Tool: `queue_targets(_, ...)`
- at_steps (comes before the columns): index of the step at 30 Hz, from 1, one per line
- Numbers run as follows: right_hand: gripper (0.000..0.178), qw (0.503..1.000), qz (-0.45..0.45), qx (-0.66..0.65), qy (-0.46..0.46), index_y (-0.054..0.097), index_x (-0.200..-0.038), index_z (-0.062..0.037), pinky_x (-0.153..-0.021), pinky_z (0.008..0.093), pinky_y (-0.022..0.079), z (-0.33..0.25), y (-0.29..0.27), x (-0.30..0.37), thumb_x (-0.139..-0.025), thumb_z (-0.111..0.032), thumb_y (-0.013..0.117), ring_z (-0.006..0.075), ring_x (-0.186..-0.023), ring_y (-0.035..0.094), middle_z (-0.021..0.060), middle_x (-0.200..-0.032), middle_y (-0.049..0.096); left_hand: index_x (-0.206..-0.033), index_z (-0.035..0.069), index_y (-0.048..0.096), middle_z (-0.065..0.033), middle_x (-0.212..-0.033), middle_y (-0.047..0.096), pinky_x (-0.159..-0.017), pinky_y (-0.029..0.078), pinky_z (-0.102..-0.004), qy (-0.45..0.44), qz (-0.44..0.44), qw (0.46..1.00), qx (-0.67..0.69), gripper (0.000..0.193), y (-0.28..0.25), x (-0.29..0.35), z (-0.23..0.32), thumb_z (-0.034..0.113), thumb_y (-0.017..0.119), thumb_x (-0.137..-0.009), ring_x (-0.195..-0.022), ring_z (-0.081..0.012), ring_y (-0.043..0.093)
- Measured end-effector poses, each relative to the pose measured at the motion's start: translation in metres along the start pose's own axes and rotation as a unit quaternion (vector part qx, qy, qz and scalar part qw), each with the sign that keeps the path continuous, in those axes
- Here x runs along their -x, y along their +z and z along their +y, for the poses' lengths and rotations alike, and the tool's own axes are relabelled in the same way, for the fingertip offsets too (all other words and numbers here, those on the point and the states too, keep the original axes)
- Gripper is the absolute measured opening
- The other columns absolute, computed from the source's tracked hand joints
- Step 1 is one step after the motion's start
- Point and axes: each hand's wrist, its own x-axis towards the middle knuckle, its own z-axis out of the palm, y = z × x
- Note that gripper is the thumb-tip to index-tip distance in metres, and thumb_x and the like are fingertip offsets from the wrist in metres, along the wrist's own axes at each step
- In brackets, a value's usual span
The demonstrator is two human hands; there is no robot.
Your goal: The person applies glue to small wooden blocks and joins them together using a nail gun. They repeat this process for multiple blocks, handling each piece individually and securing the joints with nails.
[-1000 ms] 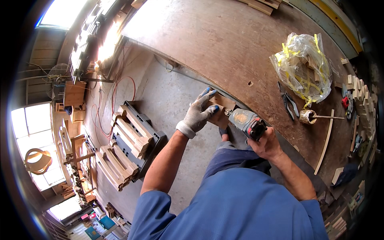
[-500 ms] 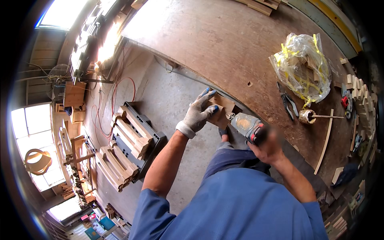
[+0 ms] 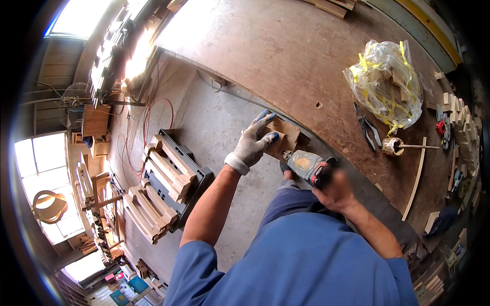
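My left hand (image 3: 251,147), in a pale knit glove with blue fingertips, grips a brown wooden piece (image 3: 290,133) beside the workbench edge. Its fingers and thumb lie over the near side of the wood. My bare right hand (image 3: 338,193) is wrapped around the rear of a handheld power tool (image 3: 306,164) with a worn grey body and red trim. The tool's metal tip meets the near right part of the wood, or is very close to it; contact cannot be made out. Blur hides part of the right hand and the tool's handle.
The brown workbench (image 3: 265,51) carries a clear plastic bag (image 3: 388,84) with yellow strips, pliers (image 3: 367,130), a stick-handled pot (image 3: 392,147) and a thin wooden strip (image 3: 416,178). Left on the floor, wooden frames (image 3: 168,173) rest on a black platform (image 3: 200,186). A red hose (image 3: 171,109) trails behind.
The power tool and my right hand have shifted slightly left and toward me, along the wooden piece. My left hand keeps its place on the wood.
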Motion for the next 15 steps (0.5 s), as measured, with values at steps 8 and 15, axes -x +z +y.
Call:
queue_targets(8, 0.063, 1.000, -0.008, -0.017, 0.003, 0.059, -0.128, 0.0031, -0.104, 0.0498, 0.049, -0.0037, 0.0003, -0.0069, -0.072, -0.015, 0.080, 0.0445, -0.116, 0.061, 0.0241, -0.119, 0.064, -0.155, 0.007, 0.053, -0.0184, -0.167, 0.039, -0.123, 0.034, -0.0374, 0.004, 0.003, 1.000, 0.011, 0.061, 0.0005, 0.0011, -0.0026, 0.009, 0.070, -0.097, -0.155, -0.0249, 0.034)
queue_targets(15, 0.060, 0.999, -0.005, -0.037, 0.006, 0.059, -0.128, 0.0037, -0.101, 0.0502, 0.050, -0.0054, -0.0003, -0.0088, -0.073, -0.014, 0.077, 0.0455, -0.112, 0.061, 0.0247, -0.117, 0.064, -0.154, 0.008, 0.053, -0.0181, -0.166, 0.041, -0.123, 0.033, -0.0379, -0.003, 0.007, 1.000, 0.017, 0.061, 0.0015, 0.0003, 0.0003, 0.010, 0.071, -0.096, -0.156, -0.0261, 0.033)
